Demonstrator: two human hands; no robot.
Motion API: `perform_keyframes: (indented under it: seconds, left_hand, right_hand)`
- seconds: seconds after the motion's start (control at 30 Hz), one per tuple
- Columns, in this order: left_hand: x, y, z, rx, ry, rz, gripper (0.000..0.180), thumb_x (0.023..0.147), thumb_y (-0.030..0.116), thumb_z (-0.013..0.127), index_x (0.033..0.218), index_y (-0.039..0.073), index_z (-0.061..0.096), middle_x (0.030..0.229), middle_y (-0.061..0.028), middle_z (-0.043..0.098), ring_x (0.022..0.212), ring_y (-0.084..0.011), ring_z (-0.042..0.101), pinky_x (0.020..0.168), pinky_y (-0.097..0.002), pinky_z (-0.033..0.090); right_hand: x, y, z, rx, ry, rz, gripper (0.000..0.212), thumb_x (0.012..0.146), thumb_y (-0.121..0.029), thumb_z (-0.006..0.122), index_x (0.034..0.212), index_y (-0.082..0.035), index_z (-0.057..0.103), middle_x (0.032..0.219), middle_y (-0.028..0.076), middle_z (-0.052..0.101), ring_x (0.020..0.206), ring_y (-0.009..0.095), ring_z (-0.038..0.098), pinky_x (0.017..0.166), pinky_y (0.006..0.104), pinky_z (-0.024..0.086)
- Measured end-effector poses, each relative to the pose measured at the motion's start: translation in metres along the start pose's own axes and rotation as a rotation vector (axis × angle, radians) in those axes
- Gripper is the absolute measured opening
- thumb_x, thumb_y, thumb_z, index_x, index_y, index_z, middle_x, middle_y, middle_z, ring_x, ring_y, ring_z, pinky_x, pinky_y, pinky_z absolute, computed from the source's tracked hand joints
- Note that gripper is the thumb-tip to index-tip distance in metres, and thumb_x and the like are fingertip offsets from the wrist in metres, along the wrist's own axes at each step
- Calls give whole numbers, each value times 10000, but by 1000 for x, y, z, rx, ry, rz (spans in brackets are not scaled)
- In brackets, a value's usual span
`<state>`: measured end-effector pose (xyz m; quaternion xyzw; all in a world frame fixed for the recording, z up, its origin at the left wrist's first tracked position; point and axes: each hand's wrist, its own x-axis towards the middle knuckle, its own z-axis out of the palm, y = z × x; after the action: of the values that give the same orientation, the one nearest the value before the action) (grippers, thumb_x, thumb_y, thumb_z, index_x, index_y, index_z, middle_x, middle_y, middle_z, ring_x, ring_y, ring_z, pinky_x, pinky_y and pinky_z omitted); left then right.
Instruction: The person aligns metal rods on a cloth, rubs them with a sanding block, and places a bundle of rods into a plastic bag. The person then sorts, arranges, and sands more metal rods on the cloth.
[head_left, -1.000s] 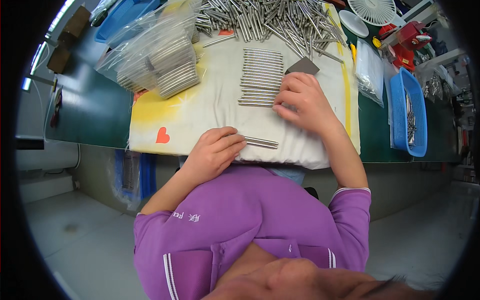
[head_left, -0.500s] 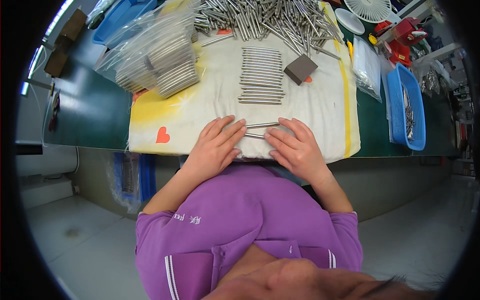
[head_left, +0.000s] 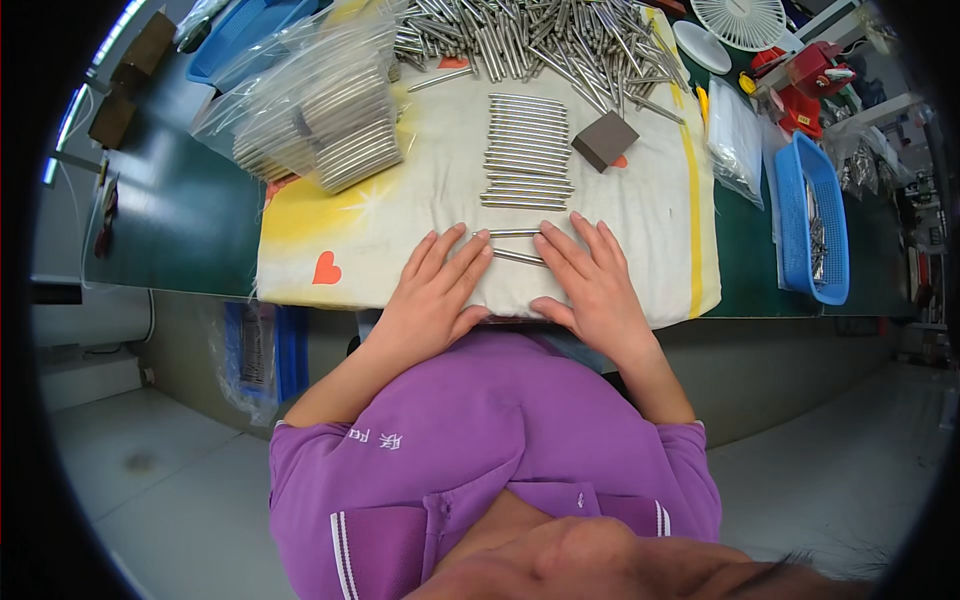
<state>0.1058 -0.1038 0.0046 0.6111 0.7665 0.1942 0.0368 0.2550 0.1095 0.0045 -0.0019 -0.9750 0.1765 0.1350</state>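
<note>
Two slim metal rods lie crosswise on the cloth (head_left: 400, 240) in front of me, an upper rod (head_left: 514, 233) and a slightly slanted lower rod (head_left: 520, 257). My left hand (head_left: 430, 290) lies flat with fingers stretched, its fingertips at the rods' left ends. On their right ends rest the fingertips of my right hand (head_left: 595, 290), which is also flat, thumb spread away. The fingers partly cover the rod ends. Just beyond them, a column of similar rods (head_left: 527, 150) lies side by side, with a dark brown block (head_left: 605, 141) to its right.
At the far edge lies a big heap of loose rods (head_left: 540, 40). Clear plastic bags of rods (head_left: 345, 120) sit at the left. To the right are a pack of clear bags (head_left: 733, 135), a blue basket (head_left: 812, 220) holding metal parts, and a white fan (head_left: 740, 20).
Both hands have slid slightly away from me, pushing the two rods toward the column. The fingers of my right hand have spread, and its thumb stands farther apart.
</note>
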Motion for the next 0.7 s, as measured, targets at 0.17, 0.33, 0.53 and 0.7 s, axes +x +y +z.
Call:
perform_keyframes:
  seconds: [0.17,0.33,0.53,0.7]
  left_hand:
    - [4,1,2,6,-13,-42,756,810,257,724,1460,13,424,1572,-127,354,1459,-368,283,1198,-522,225]
    - [8,0,4,4,-11,-48,775,811,259,727,1471,8,406,1579,-144,333,1465,-372,271,1203,-525,206]
    - [13,1,8,8,1,-59,779,819,261,726,1467,-15,392,1576,-172,322,1464,-380,267,1201,-532,205]
    - [16,1,10,9,21,-60,763,823,258,726,1449,-27,396,1561,-192,330,1457,-388,275,1196,-531,217]
  right_hand:
    - [0,-4,-5,-8,-11,20,731,790,-374,765,1407,-68,520,1496,77,465,1435,382,327,1177,569,237]
    - [-7,-8,-11,-4,-39,5,727,785,-373,774,1398,-69,528,1496,71,461,1440,384,314,1178,578,230]
    - [-5,-10,-8,-53,20,-12,567,801,-259,768,1316,-92,599,1402,68,536,1383,364,400,1132,532,320]
    - [2,0,-3,59,256,83,176,756,-76,754,911,-103,674,892,27,617,956,266,592,812,403,476]
